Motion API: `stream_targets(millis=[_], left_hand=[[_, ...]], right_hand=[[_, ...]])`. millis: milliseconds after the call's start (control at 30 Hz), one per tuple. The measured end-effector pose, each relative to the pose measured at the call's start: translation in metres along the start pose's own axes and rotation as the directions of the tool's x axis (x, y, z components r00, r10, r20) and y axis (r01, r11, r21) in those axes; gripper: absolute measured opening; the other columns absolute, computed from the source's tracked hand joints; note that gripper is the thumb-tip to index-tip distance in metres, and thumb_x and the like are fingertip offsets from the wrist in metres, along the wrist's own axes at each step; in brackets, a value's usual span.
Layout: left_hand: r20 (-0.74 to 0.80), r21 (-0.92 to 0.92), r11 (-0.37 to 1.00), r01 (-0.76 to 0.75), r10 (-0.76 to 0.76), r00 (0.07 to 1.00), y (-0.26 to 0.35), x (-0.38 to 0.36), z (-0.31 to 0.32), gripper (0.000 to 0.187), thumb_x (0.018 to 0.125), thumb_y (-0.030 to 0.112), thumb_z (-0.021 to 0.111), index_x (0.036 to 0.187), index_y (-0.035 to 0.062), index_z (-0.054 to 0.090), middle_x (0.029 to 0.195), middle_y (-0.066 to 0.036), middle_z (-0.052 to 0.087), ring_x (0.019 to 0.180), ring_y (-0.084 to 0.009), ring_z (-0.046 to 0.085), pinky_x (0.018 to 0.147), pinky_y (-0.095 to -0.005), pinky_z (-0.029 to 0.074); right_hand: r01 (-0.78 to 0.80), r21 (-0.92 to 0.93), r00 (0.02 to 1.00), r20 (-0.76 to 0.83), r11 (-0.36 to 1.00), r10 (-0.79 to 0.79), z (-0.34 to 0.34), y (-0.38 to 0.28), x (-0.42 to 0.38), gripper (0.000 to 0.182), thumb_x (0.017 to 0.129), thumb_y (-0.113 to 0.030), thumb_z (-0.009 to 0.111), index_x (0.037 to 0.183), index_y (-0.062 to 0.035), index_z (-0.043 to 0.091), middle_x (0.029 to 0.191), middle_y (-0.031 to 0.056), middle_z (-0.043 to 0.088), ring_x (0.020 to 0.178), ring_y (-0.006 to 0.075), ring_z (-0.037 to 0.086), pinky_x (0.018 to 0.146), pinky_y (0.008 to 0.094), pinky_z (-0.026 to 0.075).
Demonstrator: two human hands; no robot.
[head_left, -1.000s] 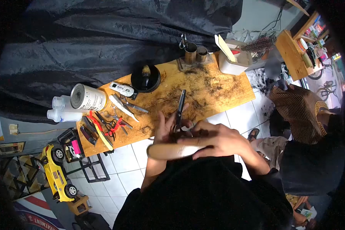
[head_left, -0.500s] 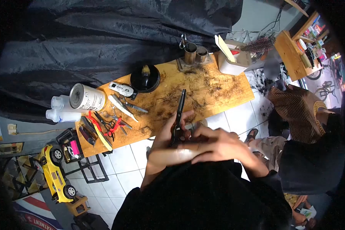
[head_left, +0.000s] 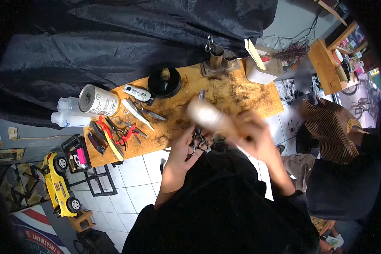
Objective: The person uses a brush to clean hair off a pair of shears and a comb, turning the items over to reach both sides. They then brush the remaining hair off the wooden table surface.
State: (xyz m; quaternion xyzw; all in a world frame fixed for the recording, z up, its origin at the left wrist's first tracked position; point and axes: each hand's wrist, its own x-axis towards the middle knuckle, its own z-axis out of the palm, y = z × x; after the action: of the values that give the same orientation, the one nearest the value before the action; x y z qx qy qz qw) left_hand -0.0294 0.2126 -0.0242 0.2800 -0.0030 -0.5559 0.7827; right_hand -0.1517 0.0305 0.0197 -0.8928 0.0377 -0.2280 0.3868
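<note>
My left hand (head_left: 183, 150) is closed around the finger rings of a pair of barber scissors (head_left: 200, 143), its blades pointing up toward the table. My right hand (head_left: 255, 136), smeared by motion, grips a brush (head_left: 207, 116) with a light head and brownish handle. The brush head crosses in front of the scissor blades and hides part of them. Both hands are at the near edge of the wooden table (head_left: 254, 95), which is strewn with dark hair clippings. On the table to the left lie a hair clipper (head_left: 137, 92) and a white-handled razor (head_left: 138, 114).
A round black dish (head_left: 167, 87) with a small brush stands at the back, near a large tin (head_left: 98, 100). Scissors and combs lie at the table's left end. Metal cups (head_left: 216, 58) and a white bin (head_left: 262, 75) stand rightward. A person (head_left: 338, 182) is at right.
The brush has swung from lying across my left wrist up over the scissor blades. My right hand has moved slightly up and right; my left still holds the scissors.
</note>
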Motion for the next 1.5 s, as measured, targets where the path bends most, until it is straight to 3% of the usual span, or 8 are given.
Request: stream_targets(millis=[133, 400, 633, 733, 967, 1233, 1267, 1500], left_hand=[[0.183, -0.340, 0.939, 0.053, 0.011, 0.983, 0.001, 0.014, 0.005, 0.056, 0.099, 0.028, 0.041, 0.146, 0.0070, 0.020, 0.090, -0.002, 0.044, 0.087, -0.0165, 0.044, 0.085, -0.0324, 0.041], [0.134, -0.506, 0.857, 0.097, -0.033, 0.990, -0.008, 0.007, 0.011, 0.047, 0.095, 0.023, 0.044, 0.138, 0.0038, 0.038, 0.095, -0.008, 0.049, 0.080, -0.0169, 0.045, 0.074, -0.0304, 0.038], [0.262, -0.348, 0.921, 0.174, -0.082, 0.961, -0.005, 0.015, 0.009, 0.049, 0.099, 0.025, 0.040, 0.141, 0.0030, 0.032, 0.099, -0.004, 0.051, 0.089, -0.0153, 0.050, 0.082, -0.0300, 0.043], [-0.239, -0.249, 0.966, 0.069, -0.131, 0.962, -0.004, 0.006, 0.043, 0.047, 0.100, 0.024, 0.039, 0.139, -0.0011, 0.032, 0.097, -0.003, 0.047, 0.083, -0.0138, 0.047, 0.077, -0.0256, 0.043], [0.254, -0.332, 0.925, 0.185, -0.101, 0.962, -0.003, -0.002, 0.005, 0.034, 0.099, 0.025, 0.043, 0.124, 0.0023, 0.045, 0.087, -0.002, 0.044, 0.080, -0.0117, 0.045, 0.070, -0.0244, 0.043], [-0.125, 0.275, 0.961, 0.015, 0.020, 0.992, 0.016, -0.008, 0.007, 0.031, 0.096, 0.013, 0.051, 0.125, 0.0026, 0.051, 0.109, -0.008, 0.059, 0.096, -0.0190, 0.061, 0.083, -0.0334, 0.052], [-0.106, -0.093, 0.994, 0.052, -0.062, 0.992, 0.011, -0.005, -0.004, 0.033, 0.095, 0.009, 0.051, 0.128, 0.0021, 0.049, 0.107, -0.008, 0.060, 0.096, -0.0197, 0.062, 0.084, -0.0324, 0.053], [-0.170, 0.186, 0.980, -0.064, 0.097, 0.981, 0.009, -0.008, -0.004, 0.025, 0.095, 0.011, 0.052, 0.115, -0.0034, 0.056, 0.100, -0.009, 0.063, 0.088, -0.0172, 0.063, 0.075, -0.0275, 0.054]], right_hand=[[0.060, 0.129, 0.950, 0.296, 0.990, -0.096, 0.015, -0.029, -0.015, 0.045, 0.068, -0.033, 0.078, 0.107, -0.0105, 0.069, 0.088, 0.0092, 0.055, 0.085, 0.0244, 0.061, 0.072, 0.0341, 0.052], [-0.373, -0.009, 0.895, -0.266, 0.928, 0.357, 0.007, 0.003, 0.008, 0.037, 0.070, -0.016, 0.077, 0.102, -0.0004, 0.068, 0.089, 0.0101, 0.053, 0.075, 0.0247, 0.059, 0.066, 0.0342, 0.050], [0.192, -0.072, 0.944, 0.286, 0.979, -0.164, 0.014, -0.033, -0.018, 0.046, 0.067, -0.041, 0.077, 0.102, -0.0132, 0.070, 0.090, 0.0017, 0.051, 0.060, 0.0162, 0.056, 0.047, 0.0292, 0.050], [0.172, -0.210, 0.985, 0.009, 0.963, -0.174, 0.013, 0.009, -0.011, 0.046, 0.071, -0.036, 0.076, 0.108, -0.0104, 0.068, 0.089, 0.0048, 0.050, 0.065, 0.0173, 0.055, 0.049, 0.0310, 0.049], [-0.169, -0.055, 0.938, -0.314, 0.984, 0.144, -0.007, 0.012, 0.012, 0.041, 0.069, -0.005, 0.077, 0.107, 0.0034, 0.064, 0.086, 0.0126, 0.056, 0.069, 0.0217, 0.056, 0.060, 0.0307, 0.047], [0.105, -0.066, 0.897, 0.438, 0.992, -0.066, 0.004, -0.029, -0.012, 0.036, 0.071, -0.037, 0.075, 0.098, -0.0141, 0.072, 0.097, 0.0077, 0.057, 0.079, 0.0218, 0.065, 0.065, 0.0317, 0.055], [0.111, -0.105, 0.946, 0.316, 0.988, -0.072, 0.008, -0.015, -0.009, 0.034, 0.073, -0.036, 0.073, 0.099, -0.0133, 0.072, 0.098, 0.0087, 0.057, 0.083, 0.0247, 0.065, 0.067, 0.0334, 0.055], [-0.254, -0.107, 0.955, -0.182, 0.961, 0.233, -0.001, 0.003, 0.033, 0.043, 0.072, -0.011, 0.075, 0.112, 0.0009, 0.064, 0.084, 0.0090, 0.054, 0.073, 0.0212, 0.057, 0.060, 0.0321, 0.046]])
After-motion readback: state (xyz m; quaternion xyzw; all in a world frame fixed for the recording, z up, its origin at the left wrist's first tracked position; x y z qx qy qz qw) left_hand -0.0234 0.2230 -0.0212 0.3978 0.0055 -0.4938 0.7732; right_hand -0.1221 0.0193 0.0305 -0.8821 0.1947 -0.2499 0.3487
